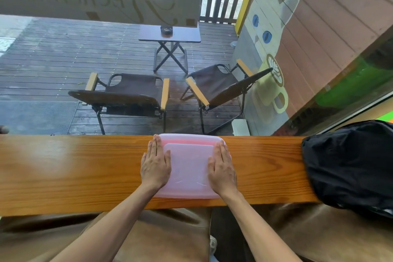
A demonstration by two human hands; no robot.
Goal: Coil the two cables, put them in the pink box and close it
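Pink box (189,164) sits with its translucent lid on, at the middle of the desk (85,168), its far edge at the desk's far rim and its near edge just short of the near rim. I can't make out any cables through the frosted lid. I see the desk as a long plank of orange, strongly grained wood running across my view, with a black bag (350,166) slumped on its right end, well apart from the box. Beyond the desk, through glass, I see a wet dark deck with two folding chairs (127,91) and a small folding table (170,36), and a painted cat (270,27) on the wall to the right. My left hand (156,164) lies flat and fully open, palm down on the lid's left edge, gripping nothing. My right hand (222,166) lies the same way, open and flat on the lid's right edge
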